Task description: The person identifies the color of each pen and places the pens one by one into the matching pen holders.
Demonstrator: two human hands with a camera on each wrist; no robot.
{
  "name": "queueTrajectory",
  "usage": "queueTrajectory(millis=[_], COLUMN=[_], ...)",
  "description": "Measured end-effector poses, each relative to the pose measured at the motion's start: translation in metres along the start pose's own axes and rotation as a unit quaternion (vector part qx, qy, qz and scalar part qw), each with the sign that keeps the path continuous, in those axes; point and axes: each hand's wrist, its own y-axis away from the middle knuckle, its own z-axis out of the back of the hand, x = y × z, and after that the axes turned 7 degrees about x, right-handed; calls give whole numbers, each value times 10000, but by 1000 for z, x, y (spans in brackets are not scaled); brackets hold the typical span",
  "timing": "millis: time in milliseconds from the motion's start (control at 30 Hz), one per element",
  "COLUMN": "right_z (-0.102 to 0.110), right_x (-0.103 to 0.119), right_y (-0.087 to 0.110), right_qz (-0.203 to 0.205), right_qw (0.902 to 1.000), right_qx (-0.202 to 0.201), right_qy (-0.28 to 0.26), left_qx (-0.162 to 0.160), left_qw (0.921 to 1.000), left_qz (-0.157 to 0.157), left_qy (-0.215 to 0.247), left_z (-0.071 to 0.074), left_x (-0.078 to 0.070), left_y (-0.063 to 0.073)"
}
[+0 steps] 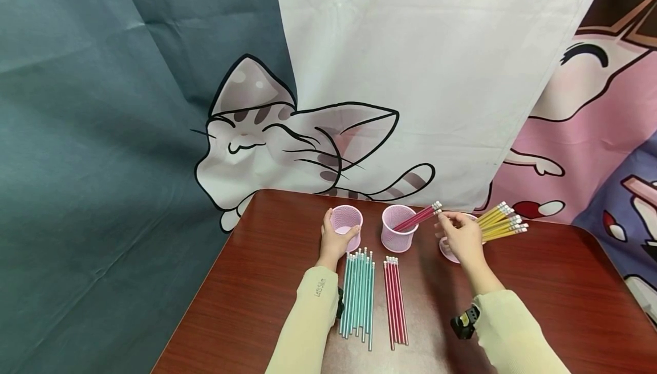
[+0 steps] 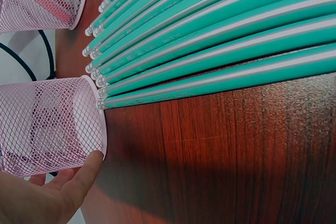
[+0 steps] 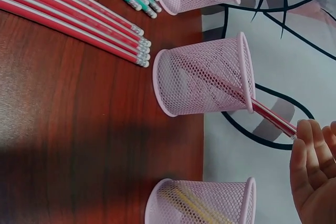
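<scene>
While gripping the left cup point(image 1: 348, 214) in the left hand point(image 1: 333, 241), hovering with the right hand point(image 1: 464, 240) at red pencils point(image 1: 417, 218) leaning in the middle cup point(image 1: 396, 243). Cannot tell whether pinching their ends.

Head view: above and behind the left fingers point(image 1: 327, 218) and right fingers point(image 1: 451, 220), facing forward and down over the counter point(image 1: 231, 305) to the printed cloth point(image 1: 410, 49); farthest and widest.
Left wrist view: close in, turned sideways, left fingers at lower left, green pencils point(image 2: 210, 40) large above and right of them.
Right wrist view: close, sideways the opposite way, right fingers at the right edge, counter to their left.
Both wrists share: green pencils, middle cup point(image 3: 197, 95), left cup point(image 2: 47, 129) against the left fingers.
Head and right wrist share: all three cups, red pencils point(image 1: 395, 305) between the two hands' fingers.
</scene>
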Motion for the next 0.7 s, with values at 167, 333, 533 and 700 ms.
queueTrajectory(millis=[167, 333, 533, 700], right_z=[-5, -14, -30, -43], right_x=[-5, -15, -31, -50], right_y=[4, 11, 23, 32], right_qz=[-121, -265, -245, -448], right_qw=[9997, 9982, 9954, 9905], right_qx=[138, 418, 764, 959], right_qy=[137, 323, 530, 876], left_qx=[34, 42, 57, 47], left_qw=[10000, 10000, 10000, 10000], left_qz=[35, 37, 43, 64], left_qy=[-24, -36, -36, -54], left_z=[0, 0, 0, 0], left_x=[0, 0, -1, 0], left_y=[-1, -1, 0, 0])
